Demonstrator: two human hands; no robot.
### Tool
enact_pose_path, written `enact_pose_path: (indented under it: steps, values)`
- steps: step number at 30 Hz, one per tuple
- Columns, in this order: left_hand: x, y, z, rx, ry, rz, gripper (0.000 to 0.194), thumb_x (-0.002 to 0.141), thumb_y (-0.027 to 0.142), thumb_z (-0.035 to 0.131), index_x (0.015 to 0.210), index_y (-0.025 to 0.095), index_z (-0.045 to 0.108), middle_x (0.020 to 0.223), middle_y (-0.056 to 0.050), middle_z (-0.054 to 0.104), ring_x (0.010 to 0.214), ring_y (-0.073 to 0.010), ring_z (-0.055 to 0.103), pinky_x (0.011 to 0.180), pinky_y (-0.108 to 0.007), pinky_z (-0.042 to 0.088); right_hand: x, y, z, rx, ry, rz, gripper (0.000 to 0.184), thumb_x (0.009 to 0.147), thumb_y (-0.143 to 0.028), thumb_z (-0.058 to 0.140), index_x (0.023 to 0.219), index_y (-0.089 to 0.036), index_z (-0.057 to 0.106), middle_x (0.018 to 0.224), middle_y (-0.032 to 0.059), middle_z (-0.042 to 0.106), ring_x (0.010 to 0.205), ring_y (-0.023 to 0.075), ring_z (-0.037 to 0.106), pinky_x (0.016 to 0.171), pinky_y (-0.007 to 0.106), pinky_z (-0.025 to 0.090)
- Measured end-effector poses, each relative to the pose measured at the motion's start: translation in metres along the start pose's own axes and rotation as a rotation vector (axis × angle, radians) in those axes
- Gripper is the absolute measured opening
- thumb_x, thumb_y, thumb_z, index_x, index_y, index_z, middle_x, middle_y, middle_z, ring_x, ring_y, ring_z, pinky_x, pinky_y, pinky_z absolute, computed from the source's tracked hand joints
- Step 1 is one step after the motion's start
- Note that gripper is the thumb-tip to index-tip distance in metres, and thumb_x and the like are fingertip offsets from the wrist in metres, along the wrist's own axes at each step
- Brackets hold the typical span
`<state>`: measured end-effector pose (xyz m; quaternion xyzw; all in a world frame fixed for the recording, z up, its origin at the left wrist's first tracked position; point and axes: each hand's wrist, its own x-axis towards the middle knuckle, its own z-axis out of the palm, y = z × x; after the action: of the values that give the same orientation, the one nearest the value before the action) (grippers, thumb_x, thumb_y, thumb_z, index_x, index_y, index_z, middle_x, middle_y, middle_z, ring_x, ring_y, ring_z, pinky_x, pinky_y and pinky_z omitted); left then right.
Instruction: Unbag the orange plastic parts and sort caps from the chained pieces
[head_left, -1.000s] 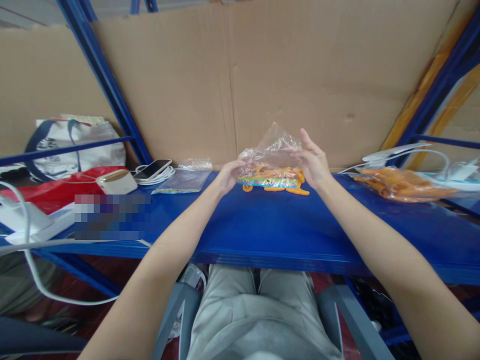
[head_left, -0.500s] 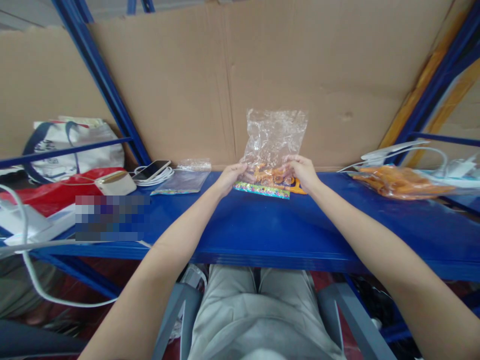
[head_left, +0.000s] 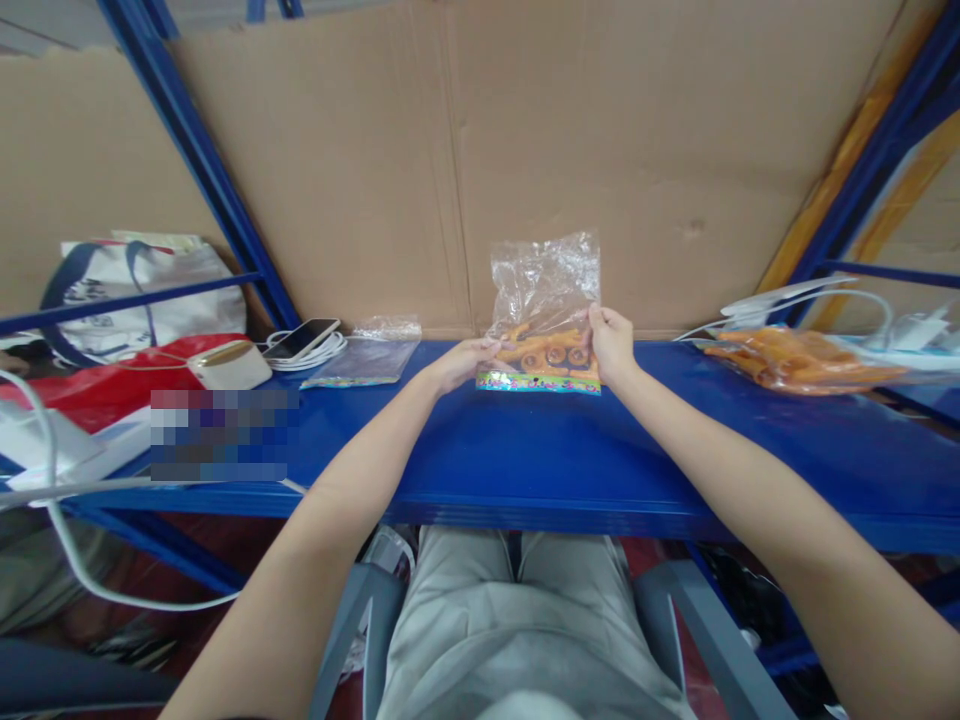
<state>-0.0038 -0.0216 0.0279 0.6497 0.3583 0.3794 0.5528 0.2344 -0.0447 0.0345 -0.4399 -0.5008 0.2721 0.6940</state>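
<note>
A clear plastic bag (head_left: 546, 275) stands upright near the cardboard at the back of the blue table, its colourful printed strip at the bottom. Inside it lie several orange plastic pieces (head_left: 551, 352), some with round, wheel-like shapes; their exact kind I cannot make out. My left hand (head_left: 463, 364) pinches the bag's left side, low down. On the opposite side my right hand (head_left: 611, 342) grips the bag's edge, thumb on the front. The fingers behind the film are partly hidden.
On the blue table (head_left: 540, 455), a flat clear bag (head_left: 367, 355), a phone (head_left: 304, 340) and a coiled white cable (head_left: 322, 355) lie left. A bag of orange pieces (head_left: 802, 362) lies right. Cardboard (head_left: 600, 130) walls the back; a blue post (head_left: 202, 170) rises left.
The orange pieces now sit wholly within the bag, where one stuck out at the right before. My right hand has shifted from the bag's front to its right edge.
</note>
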Motion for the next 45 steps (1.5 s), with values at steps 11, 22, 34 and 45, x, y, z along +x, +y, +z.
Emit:
enact_pose_path:
  steps: [11, 22, 34, 45]
  values:
    - [-0.006, 0.011, 0.002, -0.084, 0.082, 0.028, 0.033, 0.091, 0.046, 0.068, 0.087, 0.013, 0.069, 0.065, -0.008, 0.074, 0.055, -0.0182, 0.071, 0.061, -0.028, 0.056, 0.000, 0.006, -0.005, -0.098, -0.078, -0.064, 0.041, 0.081, -0.062, 0.067, 0.068, -0.023, 0.059, 0.040, -0.0084, 0.035, 0.035, 0.0113, 0.037, 0.036, 0.024, 0.027]
    - [-0.004, 0.012, 0.011, -0.058, 0.263, 0.080, 0.032, 0.095, 0.029, 0.063, 0.067, 0.017, 0.055, 0.045, 0.000, 0.063, 0.039, -0.0114, 0.060, 0.048, -0.019, 0.047, -0.002, 0.003, 0.001, 0.043, -0.113, 0.054, 0.043, 0.081, -0.065, 0.067, 0.072, -0.025, 0.055, 0.038, -0.0121, 0.026, 0.032, 0.0094, 0.029, 0.035, 0.024, 0.027]
    - [-0.011, 0.021, 0.015, 0.033, 0.381, 0.103, 0.042, 0.098, 0.027, 0.054, 0.057, 0.018, 0.048, 0.038, 0.003, 0.053, 0.033, -0.0091, 0.052, 0.041, -0.017, 0.037, -0.005, 0.000, 0.003, 0.171, -0.142, 0.131, 0.038, 0.081, -0.058, 0.071, 0.085, -0.022, 0.060, 0.036, -0.0150, 0.025, 0.030, 0.0081, 0.028, 0.035, 0.024, 0.027]
    - [-0.009, 0.016, 0.010, -0.014, 0.299, 0.001, 0.032, 0.092, 0.044, 0.067, 0.080, 0.016, 0.057, 0.059, -0.001, 0.068, 0.044, -0.0098, 0.060, 0.048, -0.018, 0.047, -0.004, 0.006, -0.003, 0.145, -0.284, 0.164, 0.053, 0.079, -0.057, 0.074, 0.117, -0.020, 0.069, 0.038, -0.0144, 0.031, 0.030, 0.0078, 0.029, 0.036, 0.023, 0.026]
